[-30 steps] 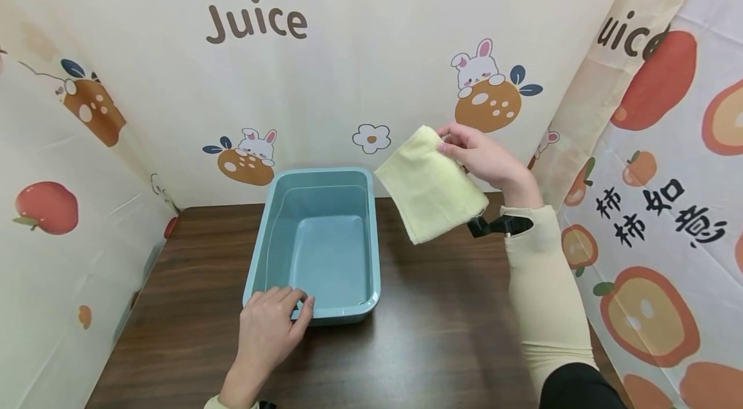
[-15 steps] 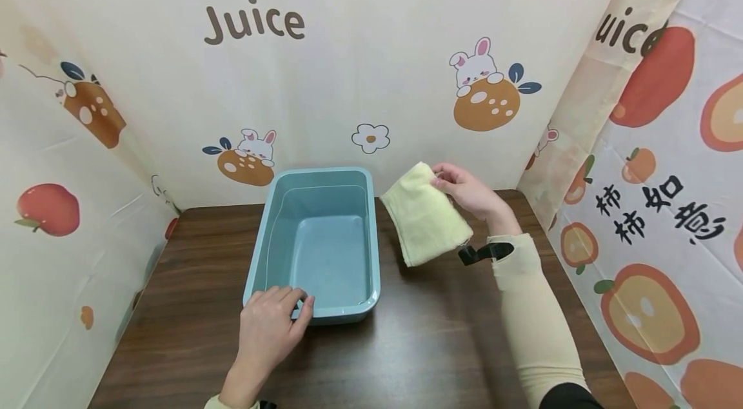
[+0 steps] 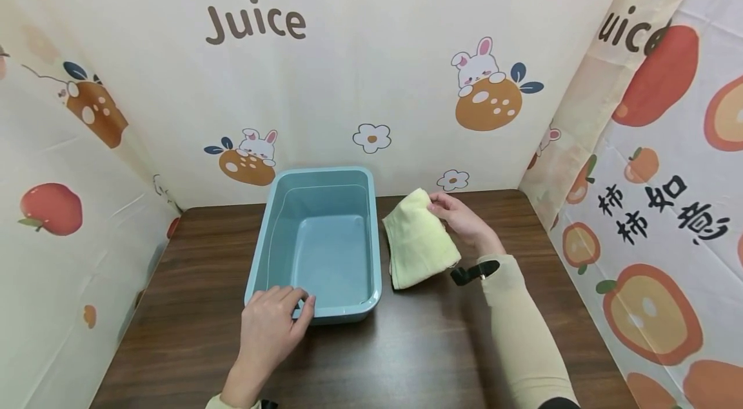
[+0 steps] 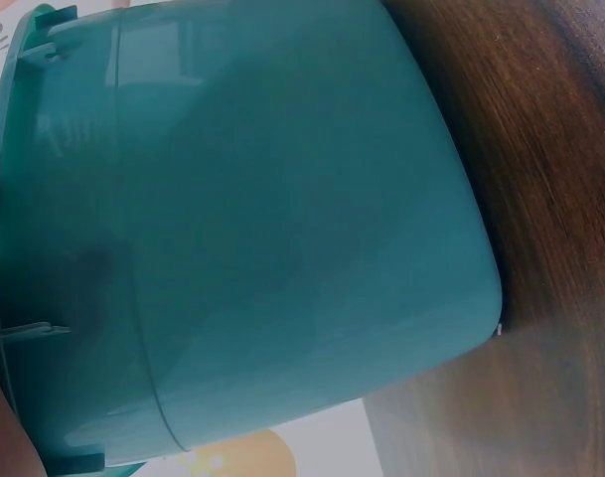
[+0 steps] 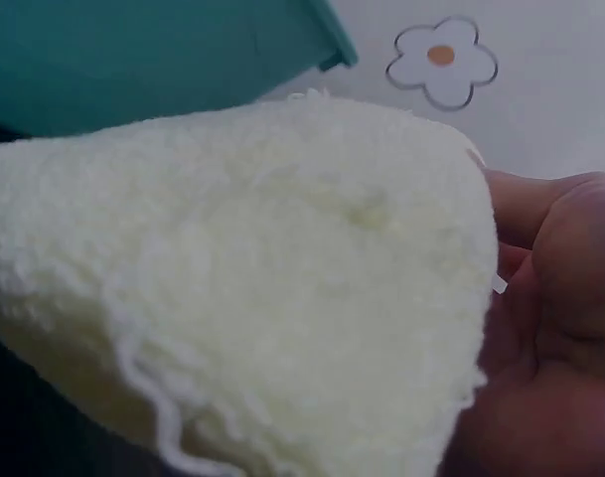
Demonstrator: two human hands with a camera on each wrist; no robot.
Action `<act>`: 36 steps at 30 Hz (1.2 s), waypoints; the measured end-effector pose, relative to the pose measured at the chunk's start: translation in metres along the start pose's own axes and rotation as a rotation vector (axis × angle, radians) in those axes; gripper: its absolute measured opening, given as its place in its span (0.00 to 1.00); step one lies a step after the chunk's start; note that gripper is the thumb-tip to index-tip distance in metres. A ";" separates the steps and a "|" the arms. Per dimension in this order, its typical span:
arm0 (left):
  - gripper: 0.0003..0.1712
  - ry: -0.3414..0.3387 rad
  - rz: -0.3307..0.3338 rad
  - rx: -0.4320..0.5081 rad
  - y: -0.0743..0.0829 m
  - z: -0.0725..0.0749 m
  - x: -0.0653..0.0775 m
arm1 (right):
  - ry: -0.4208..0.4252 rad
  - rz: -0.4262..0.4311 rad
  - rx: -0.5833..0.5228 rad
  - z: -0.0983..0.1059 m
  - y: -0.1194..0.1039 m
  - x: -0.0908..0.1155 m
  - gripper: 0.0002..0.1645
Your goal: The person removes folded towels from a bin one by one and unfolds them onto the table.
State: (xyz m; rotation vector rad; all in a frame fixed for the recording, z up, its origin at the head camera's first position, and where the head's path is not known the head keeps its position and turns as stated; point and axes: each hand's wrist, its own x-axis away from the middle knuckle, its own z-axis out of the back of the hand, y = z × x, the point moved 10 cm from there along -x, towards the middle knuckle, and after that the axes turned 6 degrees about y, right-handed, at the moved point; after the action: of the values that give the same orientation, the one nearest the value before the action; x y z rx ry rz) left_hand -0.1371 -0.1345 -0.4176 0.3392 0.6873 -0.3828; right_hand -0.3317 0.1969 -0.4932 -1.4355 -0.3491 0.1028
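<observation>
A folded pale yellow towel (image 3: pixel 420 242) is just right of the basin, its lower edge at or close to the tabletop; whether it touches the wood I cannot tell. My right hand (image 3: pixel 463 220) pinches its upper right corner. Close up in the right wrist view, the towel's fluffy surface (image 5: pixel 282 268) hides most of the fingers, and a loose thread dangles. The blue-green plastic basin (image 3: pixel 376 254) stands upright with nothing inside. Over its near left rim my left hand (image 3: pixel 271 325) grips with bent fingers. The left wrist view is filled by the basin's outer wall (image 4: pixel 282 229).
Under everything lies a dark wood-grain table (image 3: pixel 400 357). Printed curtains enclose it: a cream back cloth (image 3: pixel 371 73) right behind the basin, and a fruit-patterned sheet (image 3: pixel 650 228) along the right edge.
My right hand has lowered the towel from in front of the back cloth to near the table, slightly leftward. The left hand and the basin stay in place.
</observation>
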 end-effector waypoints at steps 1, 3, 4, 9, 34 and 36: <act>0.16 -0.001 0.000 0.000 0.000 0.000 0.000 | 0.012 -0.008 0.004 0.004 0.007 0.000 0.19; 0.17 0.000 -0.001 0.000 0.000 -0.001 0.000 | 0.042 -0.031 0.009 0.012 0.020 -0.001 0.19; 0.18 0.001 -0.001 -0.001 0.000 -0.001 0.000 | 0.056 -0.037 0.018 0.016 0.025 -0.001 0.20; 0.17 0.010 0.001 0.003 0.000 0.001 0.001 | 0.118 -0.057 0.053 0.031 0.041 0.001 0.20; 0.06 -0.116 0.123 0.228 0.014 0.001 -0.045 | 0.203 -0.214 -0.032 0.090 0.105 0.043 0.59; 0.06 -0.120 0.148 0.281 0.019 -0.003 -0.052 | 0.198 -0.188 -0.053 0.091 0.103 0.047 0.59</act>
State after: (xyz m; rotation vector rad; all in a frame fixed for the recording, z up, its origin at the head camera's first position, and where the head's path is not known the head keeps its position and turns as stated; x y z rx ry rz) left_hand -0.1666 -0.1049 -0.3817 0.6247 0.4869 -0.3562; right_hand -0.2998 0.3109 -0.5778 -1.4445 -0.3235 -0.2015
